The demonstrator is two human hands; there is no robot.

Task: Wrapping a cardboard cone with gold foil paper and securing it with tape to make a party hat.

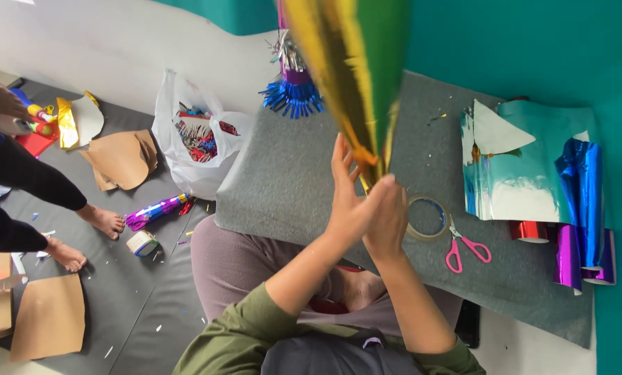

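Observation:
A shiny foil cone (353, 76), gold on one side and green on the other, is raised close to the camera with its pointed tip down. My left hand (347, 201) and my right hand (387, 219) press together around the tip (368, 163), palms facing each other. Just right of my hands a roll of clear tape (428, 217) lies on the grey mat (283, 173), with pink-handled scissors (466, 248) beside it.
Sheets and rolls of teal, blue, purple and red foil (540, 180) lie at the right. A finished cone with blue fringe (293, 87) stands behind. A white plastic bag of scraps (193, 139), brown card pieces (120, 158) and another person's bare feet (102, 221) are at the left.

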